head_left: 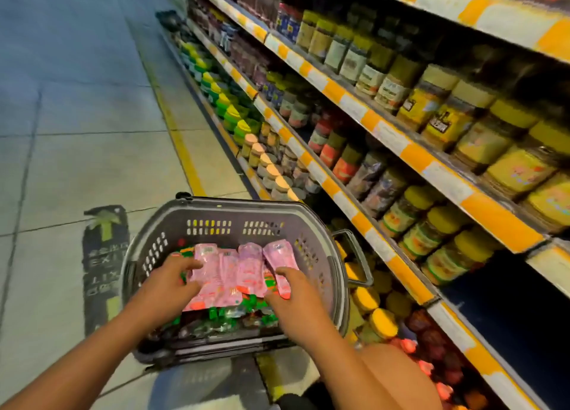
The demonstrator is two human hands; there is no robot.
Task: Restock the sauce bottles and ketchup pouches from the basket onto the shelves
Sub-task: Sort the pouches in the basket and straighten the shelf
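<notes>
A grey plastic basket (216,215) stands on the floor in front of me. Several pink ketchup pouches (237,271) lie in a row on top of its load, over bottles with green caps (228,312). My left hand (166,286) rests on the left end of the pouch row, fingers curled over the leftmost pouch. My right hand (293,301) is on the right end, fingers curled over the rightmost pouch (282,258). The shelves (379,126) run along my right side.
The shelves hold rows of jars with yellow, green and orange lids (438,224). A dark gap (509,301) shows on a lower shelf at the right. A floor sticker with an arrow (105,255) lies left of the basket. The tiled aisle floor (77,101) stretches ahead.
</notes>
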